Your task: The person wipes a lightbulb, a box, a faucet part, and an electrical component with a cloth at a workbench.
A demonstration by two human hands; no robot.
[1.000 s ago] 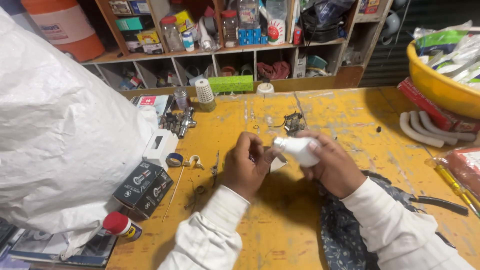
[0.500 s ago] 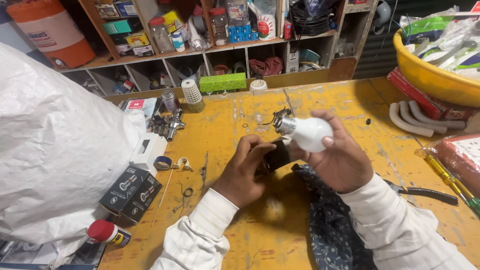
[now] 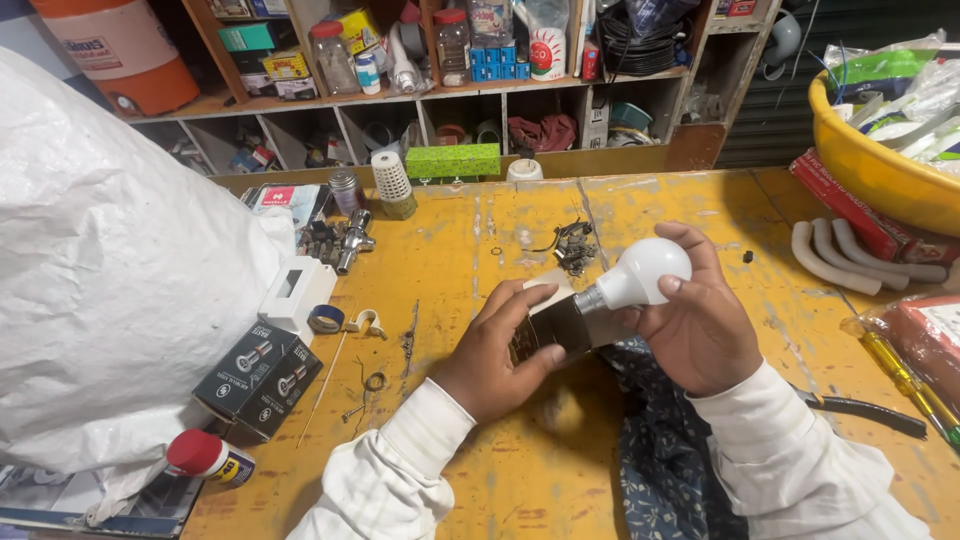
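My right hand (image 3: 700,325) grips a white light bulb (image 3: 640,275) by its round globe, with the metal screw base pointing left. My left hand (image 3: 500,350) holds a small open cardboard box (image 3: 555,320), its mouth facing the bulb's base. The base sits right at the box's opening. Both hands hover just above the worn yellow worktable (image 3: 450,240), near its middle. White sleeves cover both of my forearms.
A big white plastic sack (image 3: 120,280) fills the left side. Black boxes (image 3: 258,375), a white switch box (image 3: 298,290), a tape roll (image 3: 325,318) and metal fittings (image 3: 345,240) lie to the left. A yellow tub (image 3: 870,175), white pipe bends (image 3: 850,255) and screwdrivers (image 3: 910,380) are on the right. Shelves (image 3: 450,90) stand behind.
The bulb has turned from near upright to pointing its base left. My left hand now holds the cardboard box up against that base. The view has shifted slightly.
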